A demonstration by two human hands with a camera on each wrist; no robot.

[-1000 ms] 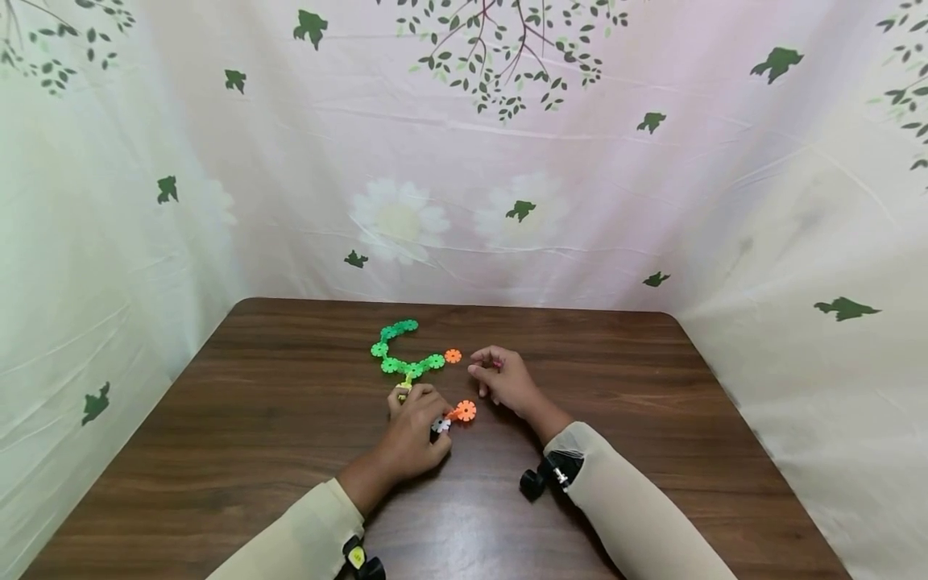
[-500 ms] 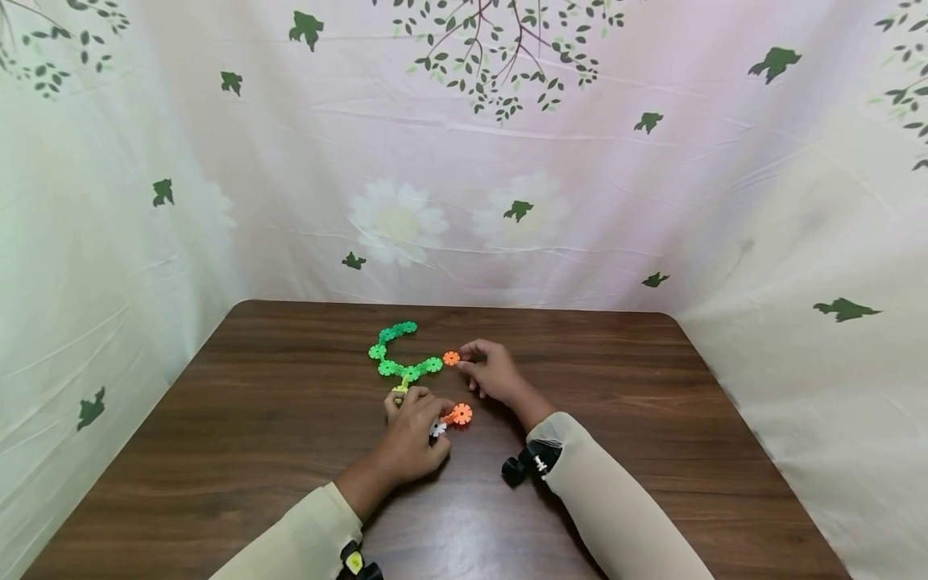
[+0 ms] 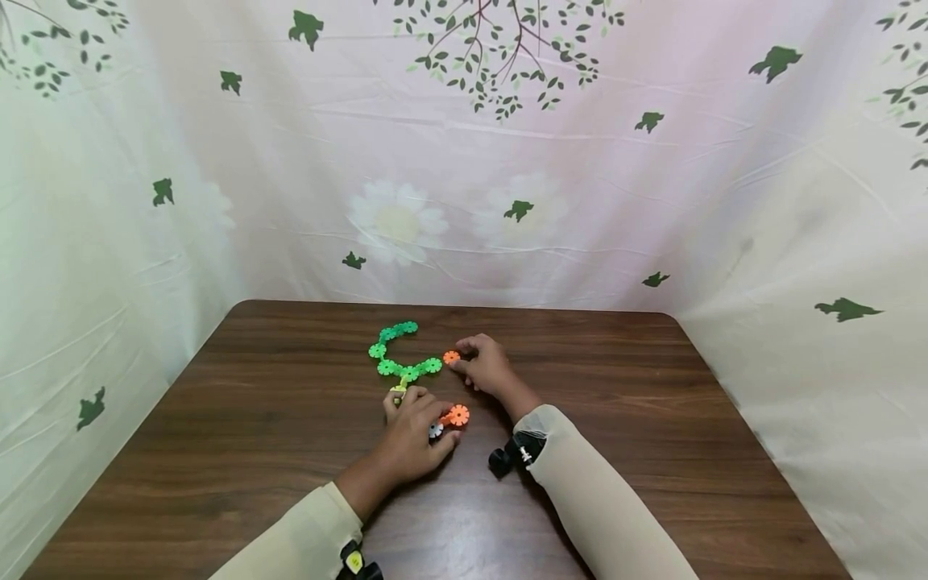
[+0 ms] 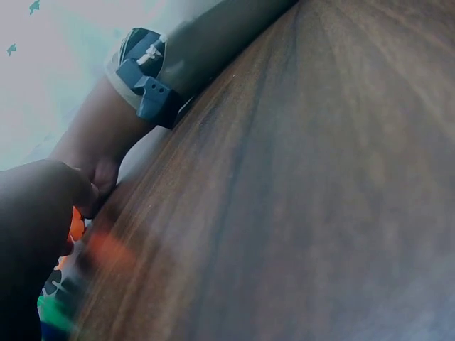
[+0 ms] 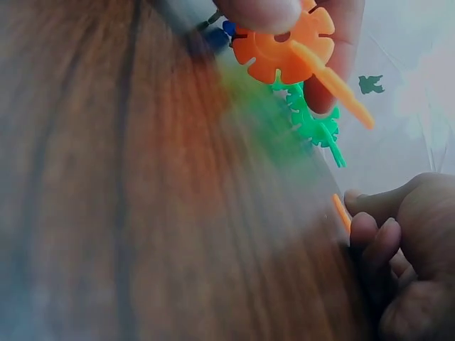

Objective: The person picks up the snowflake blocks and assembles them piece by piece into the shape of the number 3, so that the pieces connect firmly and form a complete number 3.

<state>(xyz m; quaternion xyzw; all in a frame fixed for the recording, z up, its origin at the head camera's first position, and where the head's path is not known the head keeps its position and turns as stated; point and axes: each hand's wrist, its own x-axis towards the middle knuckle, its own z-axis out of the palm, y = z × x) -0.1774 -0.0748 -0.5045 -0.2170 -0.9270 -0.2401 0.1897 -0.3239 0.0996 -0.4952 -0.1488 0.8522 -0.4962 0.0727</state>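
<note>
Near the middle of the table, my right hand (image 3: 487,369) pinches an orange flower-shaped interlocking disc (image 3: 451,358) between thumb and fingers. The right wrist view shows this orange disc (image 5: 281,53) up close, with an orange edge-on piece against it. Just left of it lies a curved chain of green interlocking discs (image 3: 410,373), with a yellow disc (image 3: 399,390) below. My left hand (image 3: 416,435) lies over the lower part, fingers curled, and hides what is under the palm. By its thumb show a white disc (image 3: 436,430) and another orange disc (image 3: 458,415).
The brown wooden table (image 3: 254,451) has rounded far corners. A pale printed curtain (image 3: 464,161) hangs behind it and at both sides. Each wrist carries a small black camera, such as the right camera (image 3: 500,462).
My right hand has moved left and taken hold of the orange disc beside the green chain. The left thumb has shifted slightly outward; the rest of that hand stays put.
</note>
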